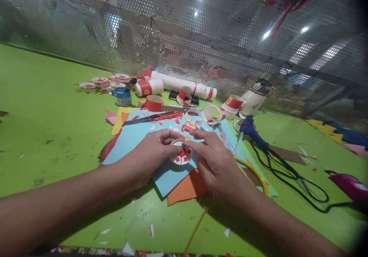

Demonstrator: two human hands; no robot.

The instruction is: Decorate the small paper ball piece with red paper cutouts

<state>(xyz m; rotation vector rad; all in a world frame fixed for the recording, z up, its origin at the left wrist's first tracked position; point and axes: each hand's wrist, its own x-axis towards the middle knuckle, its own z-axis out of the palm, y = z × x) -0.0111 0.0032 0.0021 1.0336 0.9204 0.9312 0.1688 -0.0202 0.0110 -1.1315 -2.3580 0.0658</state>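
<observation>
Two bare forearms nearest, left hand [151,155] and right hand [214,161] pinching one white paper disc [181,155] between fingertips, one blue glue gun [250,129] to the right.

A small white paper-cup ring [181,153] with red squares lies flat on light-blue paper, pinched at its rim.

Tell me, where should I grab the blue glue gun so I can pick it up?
Probably by its blue handle, the thick part of the glue gun, coming from above. It lies flat on the green table right of both hands, nozzle pointing toward the blue paper. Stay off the thin tip, and mind the black cord trailing from the back.
</observation>
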